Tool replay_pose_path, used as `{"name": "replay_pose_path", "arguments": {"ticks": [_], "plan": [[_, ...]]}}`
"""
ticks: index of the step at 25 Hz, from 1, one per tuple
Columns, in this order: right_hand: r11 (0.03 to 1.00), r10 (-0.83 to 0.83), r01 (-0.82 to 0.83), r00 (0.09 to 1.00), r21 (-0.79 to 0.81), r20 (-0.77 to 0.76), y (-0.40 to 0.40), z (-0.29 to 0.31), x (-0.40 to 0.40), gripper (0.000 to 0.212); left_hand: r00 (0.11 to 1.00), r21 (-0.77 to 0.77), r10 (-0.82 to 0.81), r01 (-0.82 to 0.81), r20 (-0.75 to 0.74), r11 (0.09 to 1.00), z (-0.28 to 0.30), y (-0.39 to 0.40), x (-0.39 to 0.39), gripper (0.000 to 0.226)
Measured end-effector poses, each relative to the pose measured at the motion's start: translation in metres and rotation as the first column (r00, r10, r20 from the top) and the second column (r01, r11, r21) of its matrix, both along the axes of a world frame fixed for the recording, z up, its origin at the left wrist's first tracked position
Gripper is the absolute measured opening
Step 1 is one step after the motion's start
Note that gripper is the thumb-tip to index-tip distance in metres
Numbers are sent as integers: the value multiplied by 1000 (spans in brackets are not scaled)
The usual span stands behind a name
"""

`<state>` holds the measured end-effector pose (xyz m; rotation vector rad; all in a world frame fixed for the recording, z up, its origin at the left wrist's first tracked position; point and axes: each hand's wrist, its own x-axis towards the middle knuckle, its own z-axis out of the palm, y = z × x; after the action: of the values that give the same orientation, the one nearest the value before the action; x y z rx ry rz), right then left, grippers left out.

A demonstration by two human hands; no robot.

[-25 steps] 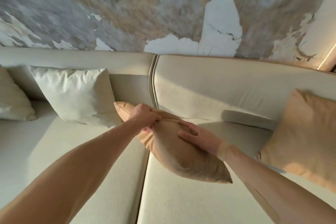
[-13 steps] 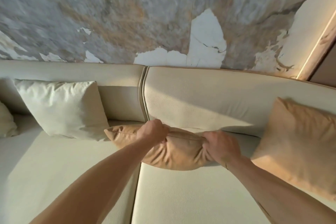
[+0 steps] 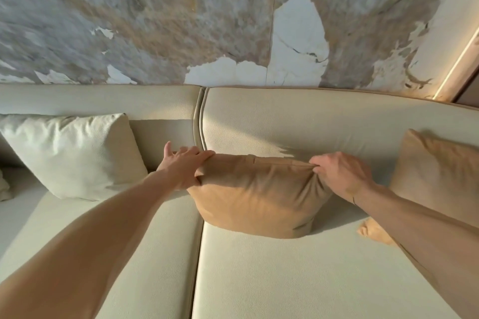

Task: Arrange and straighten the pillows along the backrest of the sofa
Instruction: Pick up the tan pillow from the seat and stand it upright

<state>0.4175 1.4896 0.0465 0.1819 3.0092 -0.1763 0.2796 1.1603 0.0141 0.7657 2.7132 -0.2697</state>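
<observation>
— Where's the pillow they're working on?

— The tan pillow stands on the right seat cushion, just right of the seam between the two seats, its top edge leaning toward the sofa backrest. Whether it touches the backrest I can't tell from here

— And the hands?

— The left hand lies over the pillow's upper left corner, fingers stretched flat along the top seam and thumb raised off to the side; a loose hold, more pressing than gripping. The right hand is closed, pinching the upper right corner so the fabric bunches into creases under the knuckles

— What else is on the sofa?

— A cream pillow leans upright against the backrest on the left seat cushion, near the left hand but apart from the tan one. A second tan pillow sits against the backrest at the right, partly behind the right forearm. Behind it all runs a mottled grey, brown and white wall, with a lit strip slanting down at the far right
</observation>
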Motion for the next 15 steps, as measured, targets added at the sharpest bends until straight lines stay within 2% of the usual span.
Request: {"name": "replay_pose_path", "arguments": {"ticks": [3, 6, 9, 11, 13, 15], "plan": [[999, -49, 49, 999, -16, 11, 14, -5, -10, 14, 997, 49, -27, 31, -73, 998, 5, 16, -9, 40], [995, -101, 100, 993, 19, 67, 38, -4, -36, 15, 1000, 114, -11, 12, -12, 993, 18, 40, -32, 19], [980, -201, 196, 966, 45, 164, 57, -1, -64, 17, 997, 58, -21, 16, 80, 998, 25, 68, -53, 25], [962, -262, 252, 959, 100, 104, 65, -9, -73, 20, 997, 66, -8, 3, 76, 998, 16, 83, -59, 26], [944, -306, 308, 951, 122, -30, 64, -25, -73, 24, 999, 47, 0, 2, -49, 999, -5, 90, -57, 39], [937, -343, 344, 939, 65, -22, 51, -46, -64, 41, 977, 28, -2, 8, -214, 1000, -32, 87, -43, 54]]}}
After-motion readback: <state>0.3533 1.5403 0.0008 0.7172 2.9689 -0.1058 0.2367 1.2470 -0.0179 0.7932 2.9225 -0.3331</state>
